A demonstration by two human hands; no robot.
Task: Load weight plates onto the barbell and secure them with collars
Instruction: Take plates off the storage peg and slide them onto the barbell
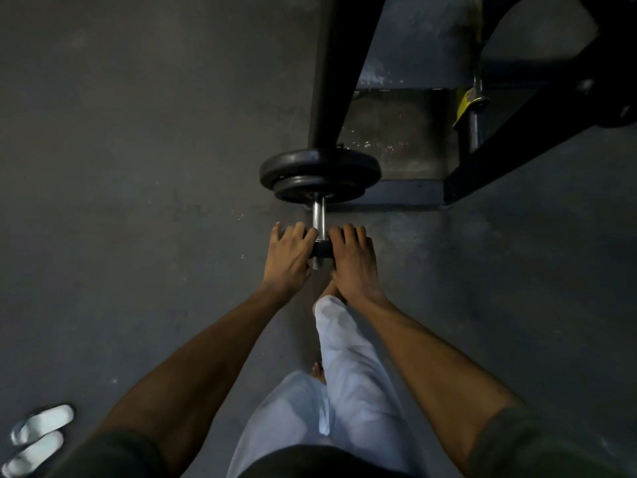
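**Small plate or collar going onto the sleeve end, both hands on it**

Left hand (289, 255) and right hand (351, 258) both curled round a small dark disc (321, 249) sitting on the chrome barbell sleeve (318, 215), near its outer tip. Fingers wrap over the far rim, thumbs on the near side; neither hand is spread flat. Can't tell if the disc is a small plate or a collar, it is mostly hidden by the hands. Two black weight plates (320, 170) already sit further up the sleeve, larger one behind, smaller in front. Bare chrome shows between them and the disc, so it is not seated yet.

Doing it well, as a judgement: keep the disc square to the sleeve so the bore doesn't bind, push evenly with both hands, and slide it until it touches the smaller plate with no gap. Pull fingertips off the far rim before contact, or they get pinched between the faces. If it's a collar, tighten only once flush.

Dark rack frame (339, 63) stands behind the plates. Pale sandals (38, 439) lie on the floor (138, 167) well away.
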